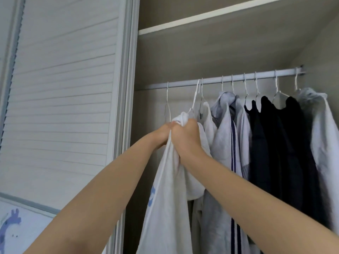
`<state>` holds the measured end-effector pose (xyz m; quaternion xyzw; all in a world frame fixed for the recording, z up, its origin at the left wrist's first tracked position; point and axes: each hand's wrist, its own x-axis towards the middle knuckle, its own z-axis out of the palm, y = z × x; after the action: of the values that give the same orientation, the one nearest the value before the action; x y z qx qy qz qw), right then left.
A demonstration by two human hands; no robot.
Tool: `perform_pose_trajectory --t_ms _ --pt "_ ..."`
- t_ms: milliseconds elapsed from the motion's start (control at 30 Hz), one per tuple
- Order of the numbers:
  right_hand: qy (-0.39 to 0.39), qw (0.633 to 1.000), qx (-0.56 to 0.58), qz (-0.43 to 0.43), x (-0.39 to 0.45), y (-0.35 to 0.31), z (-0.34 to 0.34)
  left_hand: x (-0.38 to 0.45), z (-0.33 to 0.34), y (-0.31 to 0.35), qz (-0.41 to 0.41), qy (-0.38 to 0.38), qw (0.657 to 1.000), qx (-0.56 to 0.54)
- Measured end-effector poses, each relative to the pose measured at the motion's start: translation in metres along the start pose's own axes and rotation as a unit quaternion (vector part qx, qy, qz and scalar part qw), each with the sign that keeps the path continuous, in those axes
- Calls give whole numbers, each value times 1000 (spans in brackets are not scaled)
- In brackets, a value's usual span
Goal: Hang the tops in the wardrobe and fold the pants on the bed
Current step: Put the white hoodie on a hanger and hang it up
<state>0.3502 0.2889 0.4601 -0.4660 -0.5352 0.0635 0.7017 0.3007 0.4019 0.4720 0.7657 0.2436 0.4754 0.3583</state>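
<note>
Standing open, the wardrobe (211,57) takes most of the view, with its slatted sliding door (64,79) pushed to the left side and a shelf (211,14) above. Under the shelf a metal rail (229,78) runs across, and on it hang several tops on wire hangers: pale grey ones (225,136), dark ones (275,143) and one more pale one (322,136) at the far right.

At the left end of this row is the white top (165,198), which hangs down long and has a small blue print. The hook of its hanger (195,97) seems to reach the rail, but I cannot tell if it sits fully on it. An empty hanger (167,102) hangs just beside.

The left hand (161,133) and the right hand (185,136) are close together, both clamped on the bunched collar of the white top.

The cloth looks light, soft and limp, so I judge it will sag and slip off easily. It is better to hold it near the shoulders and spread it over the hanger arms.
</note>
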Motion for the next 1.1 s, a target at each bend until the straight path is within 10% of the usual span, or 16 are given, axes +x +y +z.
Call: perform_pose_trajectory --t_ms 400,700,1100 --pt "-10 993 -118 -27 97 16 12 -15 -4 -31 -24 -48 998 -33" --pt "32 990 -125 -63 173 3 48 -27 5 -60 140 166 948 232" --pt "56 965 -253 37 230 36 85 -2 16 -104 154 168 898 376"
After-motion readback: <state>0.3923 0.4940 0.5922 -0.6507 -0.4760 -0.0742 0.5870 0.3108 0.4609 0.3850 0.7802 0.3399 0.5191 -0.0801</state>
